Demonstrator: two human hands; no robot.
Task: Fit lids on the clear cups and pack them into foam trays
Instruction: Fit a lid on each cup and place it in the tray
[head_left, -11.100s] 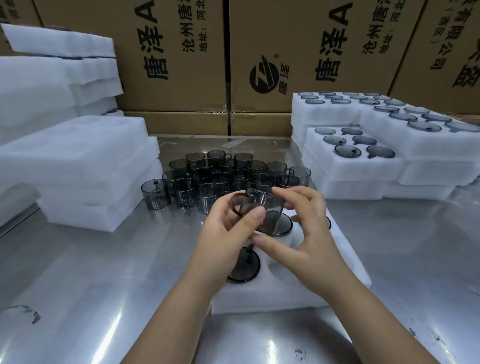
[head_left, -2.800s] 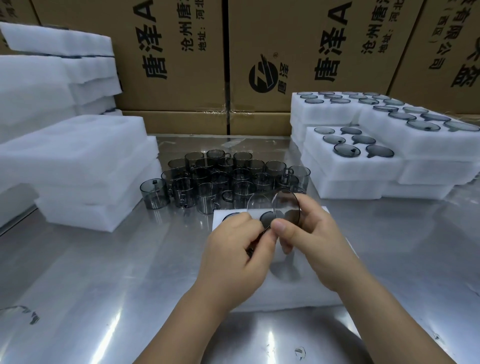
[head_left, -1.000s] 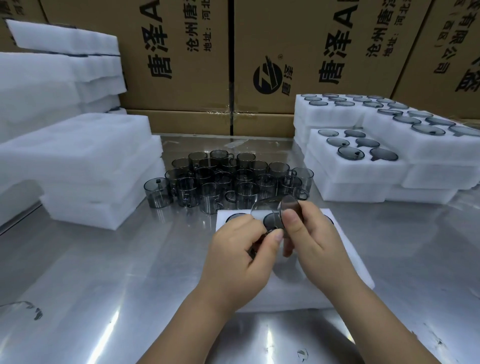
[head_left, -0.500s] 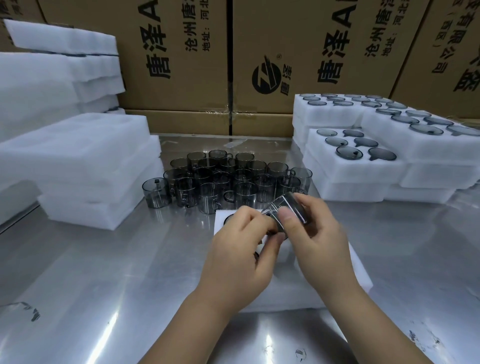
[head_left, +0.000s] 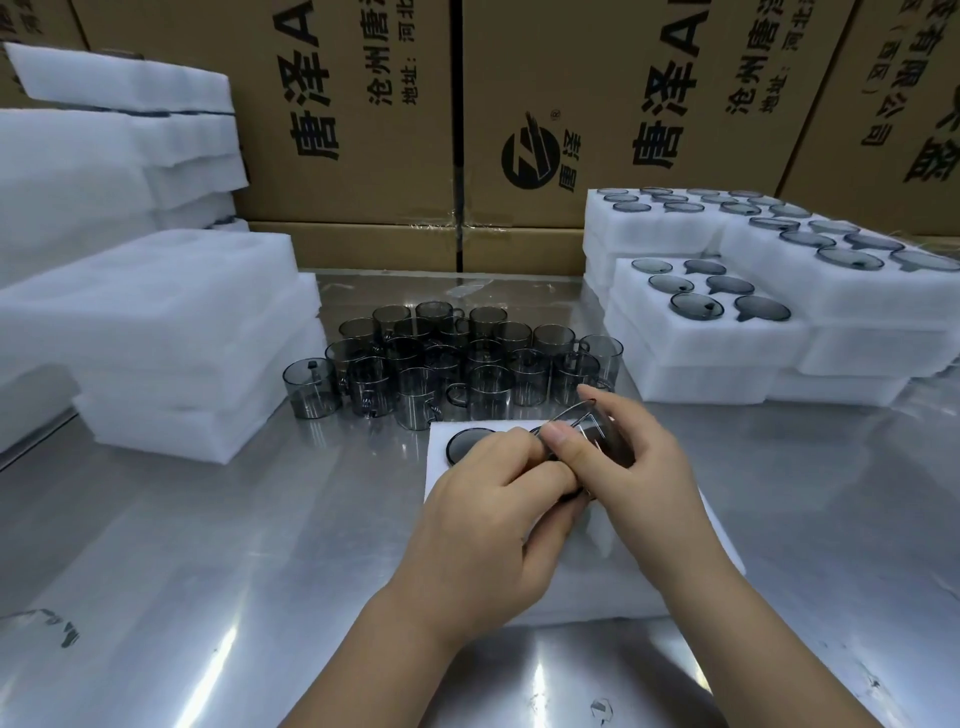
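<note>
Stacks of empty foam trays (head_left: 156, 322) stand at the left on the steel worktop (head_left: 182, 571). A cluster of loose cups (head_left: 457, 358), smoky and handled, stands upright at the far middle, just beyond a foam tray (head_left: 597, 571) lying near the person. A lidded cup (head_left: 470, 444) sits in that tray's far-left pocket. Above the tray, the left hand (head_left: 488, 525) has its fingers curled and grips a cup (head_left: 602, 436) from the left. The cup is tilted, and the right hand (head_left: 639, 478) pinches it between thumb and fingers. Whether its lid is fully seated cannot be told. Filled trays (head_left: 727, 343) are stacked at the right, with cardboard boxes (head_left: 571, 104) behind.
</note>
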